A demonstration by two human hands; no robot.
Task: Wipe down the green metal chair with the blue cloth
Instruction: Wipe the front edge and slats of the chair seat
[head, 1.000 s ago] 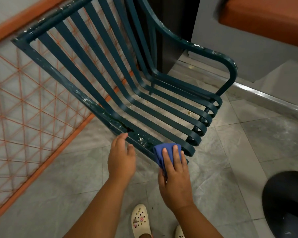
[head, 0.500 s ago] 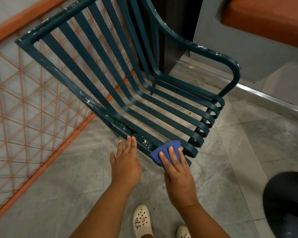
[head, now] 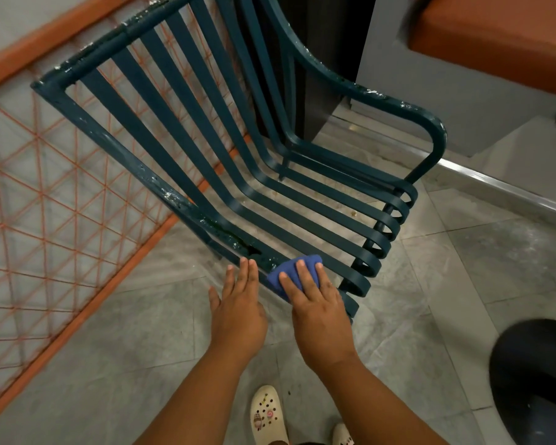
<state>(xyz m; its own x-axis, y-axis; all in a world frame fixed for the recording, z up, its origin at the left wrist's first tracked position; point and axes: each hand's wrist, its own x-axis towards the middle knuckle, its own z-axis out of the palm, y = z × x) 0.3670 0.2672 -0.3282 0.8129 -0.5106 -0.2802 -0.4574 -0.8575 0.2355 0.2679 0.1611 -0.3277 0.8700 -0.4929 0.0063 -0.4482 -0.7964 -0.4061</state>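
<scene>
The green metal chair fills the middle of the view, its slatted back tilted toward me and its near side rail scuffed with white flecks. The blue cloth lies folded on the lower end of that near rail. My right hand presses flat on the cloth, fingers spread over it. My left hand sits just left of it, fingers straight and together, fingertips touching the rail's edge, holding nothing.
An orange wire-mesh railing runs along the left. Grey floor tiles lie under the chair. A dark round object sits at the right edge. A grey ledge with an orange cushion stands behind. My cream clogs show below.
My left hand let go of the rail and slid back, fingers now straight at its edge. My right hand with the cloth shifted slightly along the rail's lower end.
</scene>
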